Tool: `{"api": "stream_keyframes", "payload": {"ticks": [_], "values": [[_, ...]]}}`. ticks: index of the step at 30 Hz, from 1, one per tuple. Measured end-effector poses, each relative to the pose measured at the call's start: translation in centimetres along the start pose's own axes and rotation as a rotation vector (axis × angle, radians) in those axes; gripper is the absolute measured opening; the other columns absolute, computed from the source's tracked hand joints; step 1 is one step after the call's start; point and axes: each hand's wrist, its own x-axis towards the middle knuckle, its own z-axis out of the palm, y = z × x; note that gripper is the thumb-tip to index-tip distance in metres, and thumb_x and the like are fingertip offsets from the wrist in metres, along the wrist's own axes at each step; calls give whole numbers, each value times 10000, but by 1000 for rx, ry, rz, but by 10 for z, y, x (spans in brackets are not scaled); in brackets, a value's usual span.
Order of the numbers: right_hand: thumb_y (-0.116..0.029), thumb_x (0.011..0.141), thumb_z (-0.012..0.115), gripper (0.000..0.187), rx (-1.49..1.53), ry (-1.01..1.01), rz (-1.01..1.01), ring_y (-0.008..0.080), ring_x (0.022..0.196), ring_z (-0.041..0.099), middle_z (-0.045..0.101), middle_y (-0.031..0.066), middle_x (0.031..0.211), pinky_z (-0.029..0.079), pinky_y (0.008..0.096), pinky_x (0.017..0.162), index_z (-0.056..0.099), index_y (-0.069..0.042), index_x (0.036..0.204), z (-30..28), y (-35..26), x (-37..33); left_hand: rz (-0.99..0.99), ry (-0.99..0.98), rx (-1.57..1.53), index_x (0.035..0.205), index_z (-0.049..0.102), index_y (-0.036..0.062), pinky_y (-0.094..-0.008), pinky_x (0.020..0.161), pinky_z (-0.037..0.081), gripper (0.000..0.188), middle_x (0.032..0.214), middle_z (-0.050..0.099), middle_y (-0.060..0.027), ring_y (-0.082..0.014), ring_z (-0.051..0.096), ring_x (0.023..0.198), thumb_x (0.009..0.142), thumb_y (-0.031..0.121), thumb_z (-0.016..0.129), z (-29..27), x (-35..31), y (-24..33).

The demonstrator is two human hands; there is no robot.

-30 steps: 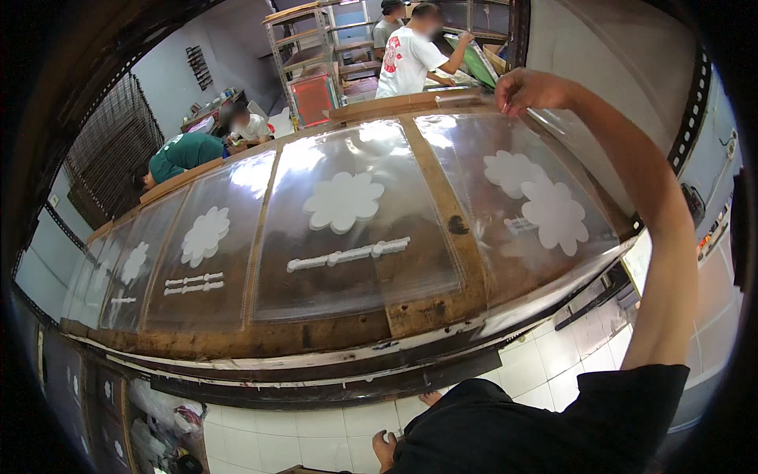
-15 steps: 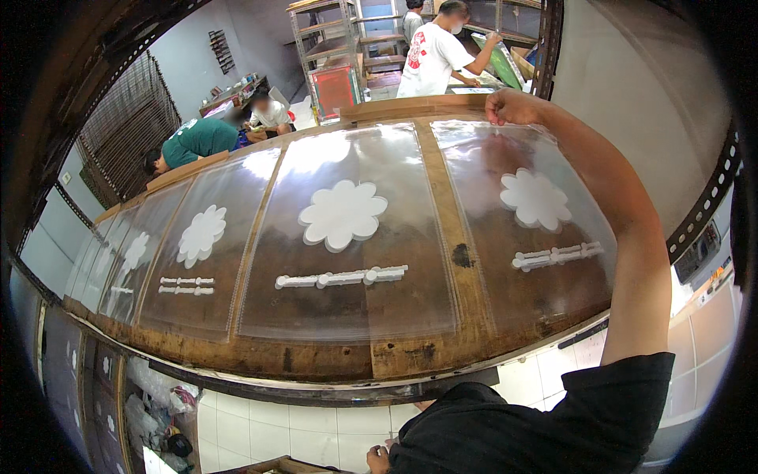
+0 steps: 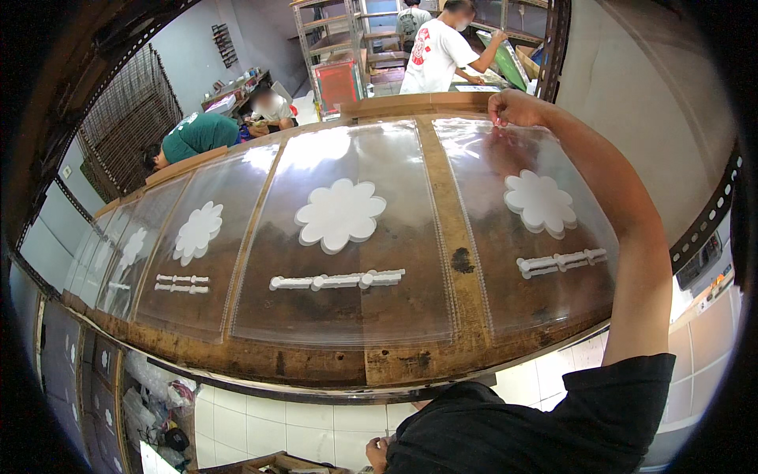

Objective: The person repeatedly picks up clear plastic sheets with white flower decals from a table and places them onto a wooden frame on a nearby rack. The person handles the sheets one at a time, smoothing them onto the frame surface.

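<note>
At the far edge of the rightmost clear plastic sheet (image 3: 545,292), my right hand (image 3: 515,108) is closed in a pinch on the sheet's edge. That sheet bears a white flower shape (image 3: 540,201) and a thin white bar with rounded knobs (image 3: 562,262). My right forearm passes over its right side. My left hand (image 3: 377,453) is low by my body, partly hidden by my black shirt, its fingers curled. Whatever it may hold is hidden. Left of the rightmost sheet lies another clear sheet (image 3: 339,312) with a larger-looking flower and bar.
Several more printed sheets (image 3: 193,304) run leftward along the brown wooden table (image 3: 316,363). Upright perforated metal posts (image 3: 557,47) frame the table. Beyond it, several people (image 3: 437,55) work near metal shelves (image 3: 325,35). Plastic bags (image 3: 150,387) fill a space at lower left.
The view has shifted slightly. My right hand stays at the sheet's far edge with little movement. In the background, the standing person by the shelves has moved a little.
</note>
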Motion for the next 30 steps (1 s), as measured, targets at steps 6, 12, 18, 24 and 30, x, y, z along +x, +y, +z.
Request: {"api": "stream_keyframes", "payload": {"ticks": [6, 12, 18, 24, 30], "values": [[49, 765, 586, 82, -186, 56, -21, 174, 797, 604, 639, 55, 794, 498, 334, 754, 638, -12, 779, 1, -14, -6, 45, 45, 2, 974, 719, -36, -467, 827, 525, 339, 948, 689, -245, -405, 656, 899, 851, 277, 674, -9, -4, -6], [-20, 807, 613, 46, -434, 356, -148, 306, 931, 657, 675, 149, 886, 499, 413, 823, 630, -20, 849, -9, -17, -7, -7, 31, -28, 973, 719, -39, -469, 837, 523, 334, 944, 690, -247, -408, 657, 909, 853, 270, 670, -10, -11, -4], [-35, 874, 561, 76, -439, 361, -277, 319, 956, 643, 661, 165, 976, 493, 421, 856, 605, -20, 934, -13, -166, 0, 87, 57, -73, 974, 716, -46, -472, 865, 516, 334, 961, 690, -257, -417, 656, 940, 855, 261, 659, -13, -14, -16], [-7, 917, 569, 81, -379, 432, -963, 290, 980, 632, 652, 147, 986, 484, 377, 901, 608, 20, 982, 51, -369, -37, 76, 131, -159, 1116, 677, -32, -460, 949, 484, 379, 1109, 662, -264, -422, 616, 1065, 907, 274, 598, -77, -20, 31], [68, 784, 628, 197, -309, 91, -1657, 317, 949, 637, 632, 116, 914, 422, 475, 1063, 619, -41, 947, 175, -606, -102, -113, 324, -274, 1190, 647, 3, -421, 1040, 451, 365, 1253, 621, -202, -357, 583, 1184, 956, 268, 555, -164, -64, 54]]}}
